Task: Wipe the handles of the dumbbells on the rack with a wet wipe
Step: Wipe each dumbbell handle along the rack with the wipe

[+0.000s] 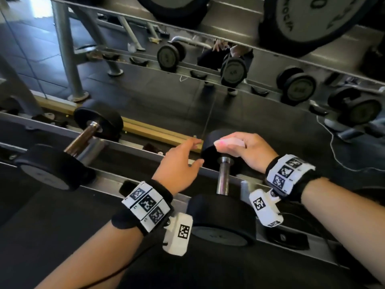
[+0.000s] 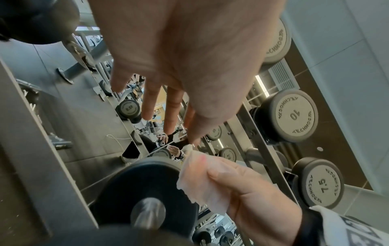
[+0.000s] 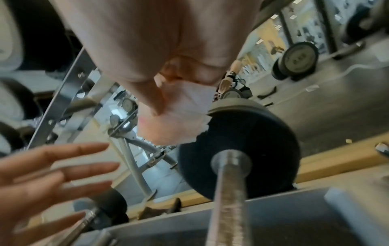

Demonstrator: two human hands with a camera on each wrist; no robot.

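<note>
Currently wet wipe (image 1: 230,142) pinched in right hand (image 1: 248,152), held just above far end of dumbbell handle (image 1: 223,176); handle axis runs toward viewer, below right hand. Left hand (image 1: 179,167) spread, empty, beside.

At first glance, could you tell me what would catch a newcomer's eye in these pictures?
The right hand pinches a wet wipe above the far head of the nearer dumbbell on the rack. The left hand reaches in open beside it.
</note>
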